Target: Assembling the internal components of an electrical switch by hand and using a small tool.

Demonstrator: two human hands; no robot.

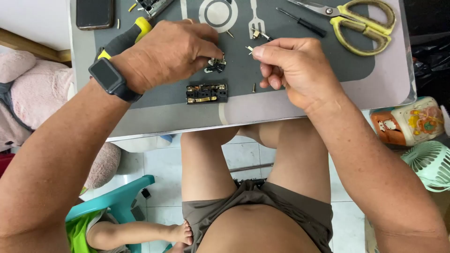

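My left hand [171, 51], with a dark smartwatch [108, 77] on the wrist, pinches a small black part with metal contacts [215, 65] just above the grey mat [243, 75]. My right hand [293, 65] pinches a tiny brass piece [250, 48] between thumb and forefinger, a short way right of that part. A black socket insert with brass strips [206, 93] lies on the mat below my left hand. A small brass screw [254, 87] rests beside it.
Yellow-handled scissors [363, 23] and a thin black screwdriver [302, 22] lie at the mat's far right. A yellow-and-black screwdriver handle [124, 40] sits behind my left hand, a dark phone [94, 13] at far left. A child's foot [180, 233] and teal chair [117, 199] are below.
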